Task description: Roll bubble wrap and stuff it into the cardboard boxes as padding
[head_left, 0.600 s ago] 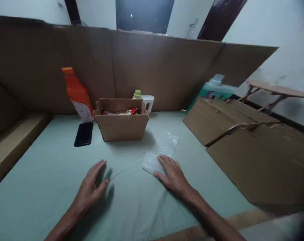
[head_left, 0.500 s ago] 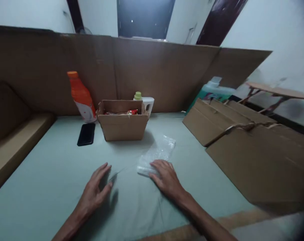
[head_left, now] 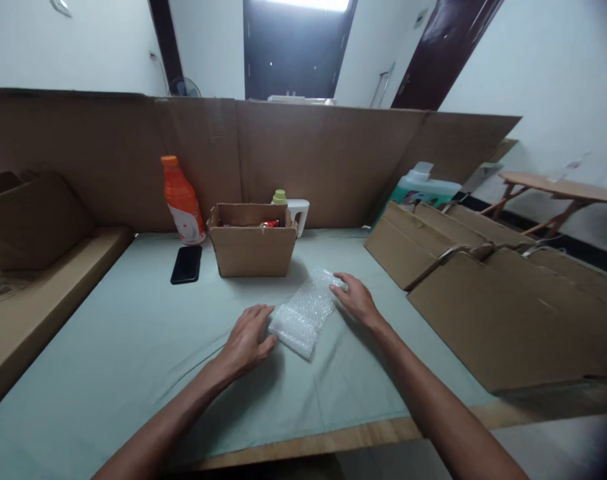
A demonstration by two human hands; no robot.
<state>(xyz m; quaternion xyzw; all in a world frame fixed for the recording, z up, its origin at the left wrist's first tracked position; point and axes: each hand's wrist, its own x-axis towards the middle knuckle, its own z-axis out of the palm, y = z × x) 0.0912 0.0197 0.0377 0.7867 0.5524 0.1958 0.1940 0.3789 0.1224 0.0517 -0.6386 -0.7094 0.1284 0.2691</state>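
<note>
Bubble wrap [head_left: 311, 303] lies on the cloth-covered desk [head_left: 133, 373] between the two hands, slanting from just beside the left hand [head_left: 248, 339] up to the right hand [head_left: 358, 300]. In the head view, the only one, the left hand is spread, thumb and fingers well parted around the wrap's near left corner; whether a fingertip meets the plastic cannot be told. The right hand is at the far right edge, its fingertips seeming to touch the wrap; whether they pinch it is unclear. The hands are apart from each other.

As for how far along things are, the end nearest the left hand looks doubled over into a thicker block, so some folding appears done. The stretch toward the right hand lies flatter and seems not yet folded. No other object can be made out on or inside the sheet.

Straight beyond the left hand stands an open-topped carton [head_left: 253, 253] with something red and shiny inside, and a white bottle [head_left: 298, 212] with a green cap behind it. Farther to that hand's left lie a dark phone [head_left: 186, 265] and, past it, an orange bottle [head_left: 183, 207]. Right of the right hand, cardboard boxes [head_left: 498, 320] line the desk, with a green jug [head_left: 426, 187] behind. A cardboard screen [head_left: 328, 153] closes off the far side, beyond both hands.
</note>
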